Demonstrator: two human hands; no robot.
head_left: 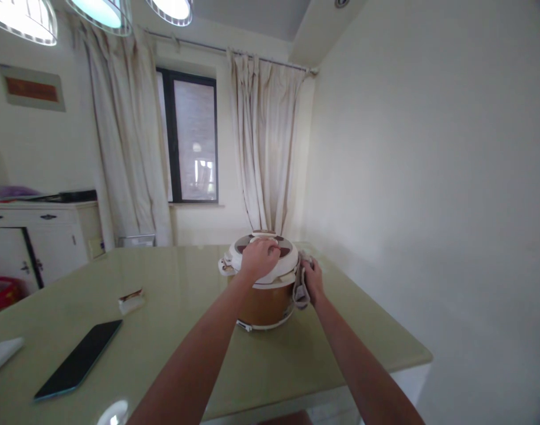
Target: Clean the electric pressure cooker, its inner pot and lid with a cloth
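Note:
An electric pressure cooker (270,304) with a brown-orange body and a white lid (284,267) stands upright on the table. My left hand (259,258) rests on top of the lid, its fingers curled over the middle, where they hide the handle. At the cooker's right side, my right hand (313,277) grips a grey cloth (301,289). The cloth hangs down against the cooker's wall, and I cannot tell how firmly it presses there. The lid sits on the body, with a white bracket sticking out at the left.
The pale green table (172,354) bears a dark phone or tablet (79,360), a small white packet (131,301) and a white item (2,354) at the left edge. A wall (429,177) runs along the right side. Lamps (104,12) hang above.

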